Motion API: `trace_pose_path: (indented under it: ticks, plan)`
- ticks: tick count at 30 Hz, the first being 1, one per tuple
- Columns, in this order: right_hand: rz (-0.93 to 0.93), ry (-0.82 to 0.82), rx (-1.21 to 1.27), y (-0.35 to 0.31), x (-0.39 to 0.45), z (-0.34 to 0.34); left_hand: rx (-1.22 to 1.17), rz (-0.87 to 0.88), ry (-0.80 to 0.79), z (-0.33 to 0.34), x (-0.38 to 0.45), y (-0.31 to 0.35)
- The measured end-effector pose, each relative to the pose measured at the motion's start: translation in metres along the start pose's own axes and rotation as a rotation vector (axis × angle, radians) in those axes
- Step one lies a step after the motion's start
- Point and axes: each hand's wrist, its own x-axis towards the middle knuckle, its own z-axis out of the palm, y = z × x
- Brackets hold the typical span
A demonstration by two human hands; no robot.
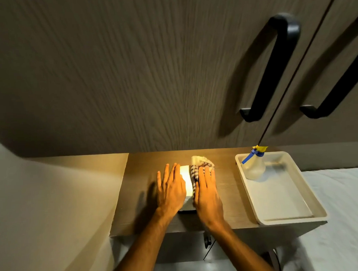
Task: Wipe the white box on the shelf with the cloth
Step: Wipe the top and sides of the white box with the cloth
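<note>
While the left hand [171, 191] lies flat, bracing the light, stiff white box [186, 182], the right hand [206, 193] presses the soft checked cloth [197, 168] open-palmed; hold its sides.

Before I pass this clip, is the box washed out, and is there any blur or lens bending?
Head view: warm light from under the cabinet blows out the top of the white box between the left hand and right hand; the cloth is soft but readable; the cabinet handles curve from wide-angle distortion and look slightly smeared; hands cast shadows leftward on the shelf.
</note>
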Motion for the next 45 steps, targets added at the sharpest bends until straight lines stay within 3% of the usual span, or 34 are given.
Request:
trace_pose_path:
  ticks: [4, 8, 13, 15, 19, 24, 28, 31, 34, 37, 42, 45]
  plan:
    - [-0.306, -0.095, -0.386, 0.004, -0.004, 0.007, 0.004, 0.022, -0.017, 0.001, 0.000, 0.000]
    - [-0.210, -0.202, -0.364, -0.011, 0.048, -0.002, 0.069, 0.051, -0.036, -0.001, 0.002, -0.004]
    - [0.024, -0.070, 0.002, -0.005, 0.029, -0.009, 0.012, 0.015, -0.004, -0.002, -0.002, 0.000]
    - [-0.020, -0.076, -0.042, -0.001, -0.001, -0.001, -0.009, 0.015, -0.028, -0.002, -0.001, 0.001]
    - [-0.275, -0.133, -0.381, -0.001, 0.002, 0.009, -0.002, 0.021, -0.028, -0.003, 0.000, -0.001]
    - [-0.124, -0.178, -0.271, -0.007, 0.058, -0.007, 0.010, 0.031, -0.016, -0.003, 0.002, 0.001]
    - [0.056, -0.091, -0.040, 0.000, 0.027, -0.006, -0.002, 0.022, -0.008, -0.001, 0.000, 0.000]
    - [-0.126, -0.101, -0.260, 0.001, -0.009, 0.004, -0.028, 0.020, -0.005, -0.003, -0.002, 0.001]
    - [-0.275, -0.160, -0.423, -0.004, 0.014, 0.009, 0.017, 0.032, -0.019, -0.003, -0.002, 0.001]
    - [-0.164, -0.205, -0.372, -0.007, 0.054, -0.004, 0.040, 0.034, -0.019, -0.003, 0.000, 0.003]
    - [0.005, -0.112, 0.003, 0.001, 0.035, -0.008, 0.021, 0.008, 0.013, -0.003, -0.001, 0.004]
    - [-0.158, -0.112, -0.234, 0.005, 0.002, 0.004, 0.023, 0.014, -0.011, -0.004, -0.003, 0.005]
